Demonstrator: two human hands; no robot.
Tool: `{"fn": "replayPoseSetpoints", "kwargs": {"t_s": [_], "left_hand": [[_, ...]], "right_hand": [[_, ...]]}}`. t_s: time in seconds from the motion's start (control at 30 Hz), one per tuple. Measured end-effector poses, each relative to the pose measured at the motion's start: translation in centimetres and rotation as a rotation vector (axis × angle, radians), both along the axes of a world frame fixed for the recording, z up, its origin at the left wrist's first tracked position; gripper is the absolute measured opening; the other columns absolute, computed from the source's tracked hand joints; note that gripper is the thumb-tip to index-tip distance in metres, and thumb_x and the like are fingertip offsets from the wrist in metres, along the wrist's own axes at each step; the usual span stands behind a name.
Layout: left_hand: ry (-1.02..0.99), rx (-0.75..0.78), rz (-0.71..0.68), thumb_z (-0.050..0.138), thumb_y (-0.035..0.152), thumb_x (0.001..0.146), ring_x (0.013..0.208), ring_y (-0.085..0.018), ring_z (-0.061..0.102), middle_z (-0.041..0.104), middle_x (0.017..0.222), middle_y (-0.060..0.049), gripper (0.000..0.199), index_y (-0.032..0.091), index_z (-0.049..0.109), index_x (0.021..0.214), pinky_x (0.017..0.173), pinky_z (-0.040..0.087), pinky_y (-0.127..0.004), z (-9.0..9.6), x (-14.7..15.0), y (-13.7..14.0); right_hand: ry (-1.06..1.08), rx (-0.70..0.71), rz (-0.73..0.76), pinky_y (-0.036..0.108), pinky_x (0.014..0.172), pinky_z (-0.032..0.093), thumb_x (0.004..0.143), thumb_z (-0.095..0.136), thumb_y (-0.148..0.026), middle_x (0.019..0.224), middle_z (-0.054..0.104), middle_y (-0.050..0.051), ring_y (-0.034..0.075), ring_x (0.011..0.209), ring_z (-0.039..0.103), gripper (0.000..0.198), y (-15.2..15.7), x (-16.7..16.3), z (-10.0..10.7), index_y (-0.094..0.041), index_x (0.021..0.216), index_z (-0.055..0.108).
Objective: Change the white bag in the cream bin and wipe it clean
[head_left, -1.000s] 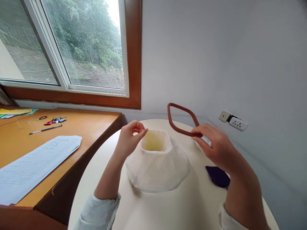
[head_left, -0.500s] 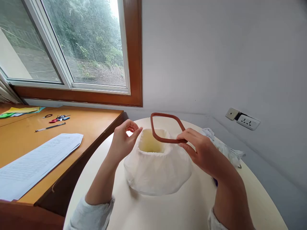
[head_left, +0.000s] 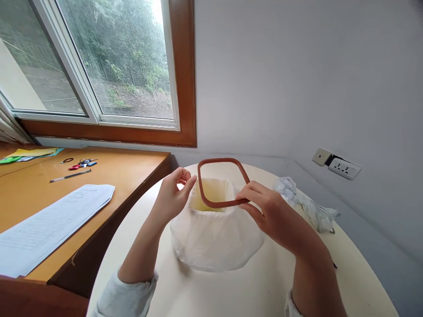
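A white plastic bag [head_left: 216, 240] lines a small bin with a pale yellow inside [head_left: 213, 193] and hangs in loose folds around its outside. My right hand [head_left: 261, 200] pinches a reddish-brown rounded-square rim ring [head_left: 220, 160] at its near right corner. The ring is tilted over the bin's mouth, its near side low across the opening. At the left edge of the mouth is my left hand [head_left: 173, 191], thumb and curled fingers drawn together by the bag's edge. Whatever is between those fingertips is hidden.
The bin stands on a round cream table [head_left: 231, 295]. Crumpled clear plastic [head_left: 310, 207] lies at its right edge. On the wooden desk [head_left: 132, 160] to the left are papers [head_left: 59, 220], a pen [head_left: 70, 175] and keys [head_left: 86, 163]. A wall with a socket [head_left: 344, 168] rises behind.
My right hand has brought the ring left and slightly down, closer over the bin's mouth, with its far side tipped up more. My left hand has barely moved.
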State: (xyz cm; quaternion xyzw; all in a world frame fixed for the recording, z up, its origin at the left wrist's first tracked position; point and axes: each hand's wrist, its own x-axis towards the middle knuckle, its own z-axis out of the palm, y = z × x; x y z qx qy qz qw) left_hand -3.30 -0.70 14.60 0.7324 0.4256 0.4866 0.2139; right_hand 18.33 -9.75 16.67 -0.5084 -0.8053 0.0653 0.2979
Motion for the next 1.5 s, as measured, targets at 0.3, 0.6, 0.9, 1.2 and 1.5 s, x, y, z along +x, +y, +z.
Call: {"fn": "replayPoseSetpoints", "kwargs": {"t_s": [0.3,0.6,0.9,1.2,1.5], "left_hand": [[-0.163,-0.099,-0.024,0.06,0.035,0.076,0.066,-0.013,0.054,0.054,0.07,0.001,0.019,0.018,0.051,0.073,0.06,0.042,-0.024,-0.2,-0.5,0.4],[-0.193,-0.125,-0.041,0.059,0.035,0.076,0.068,-0.014,0.055,0.056,0.073,-0.001,0.018,0.018,0.054,0.076,0.065,0.045,-0.028,-0.4,-0.5,0.7],[-0.279,-0.206,-0.037,0.051,0.034,0.082,0.076,-0.014,0.059,0.058,0.082,-0.001,0.019,0.017,0.049,0.073,0.072,0.05,-0.032,-0.6,-0.4,1.0],[-0.46,-0.395,-0.223,0.055,0.034,0.081,0.08,-0.017,0.064,0.065,0.086,-0.004,0.021,0.017,0.047,0.072,0.082,0.049,-0.04,-0.3,-0.6,0.7],[-0.535,-0.365,-0.164,0.04,0.023,0.085,0.052,-0.011,0.055,0.063,0.06,0.002,0.013,0.02,0.035,0.073,0.057,0.045,-0.027,-0.4,-0.5,0.8]], "right_hand": [[-0.026,-0.011,-0.01,0.028,0.067,0.048,0.088,0.042,-0.014,0.09,0.058,0.003,0.014,0.076,0.056,0.019,-0.1,-0.4,0.0,-0.022,0.091,0.059],[-0.026,-0.008,0.019,0.029,0.066,0.049,0.087,0.043,-0.014,0.091,0.058,0.003,0.015,0.076,0.057,0.018,-0.3,-0.3,0.0,-0.023,0.09,0.059],[-0.017,-0.029,0.036,0.028,0.068,0.049,0.088,0.042,-0.016,0.092,0.059,0.003,0.014,0.077,0.058,0.018,-0.6,-0.5,0.3,-0.022,0.091,0.059],[-0.033,-0.079,0.058,0.029,0.07,0.049,0.087,0.042,-0.013,0.095,0.058,0.002,0.015,0.079,0.057,0.02,-0.7,-0.8,0.3,-0.023,0.092,0.058],[-0.041,-0.115,0.083,0.026,0.07,0.046,0.088,0.043,-0.012,0.092,0.058,0.001,0.012,0.078,0.055,0.018,-0.8,-1.3,0.4,-0.021,0.087,0.059]]}}
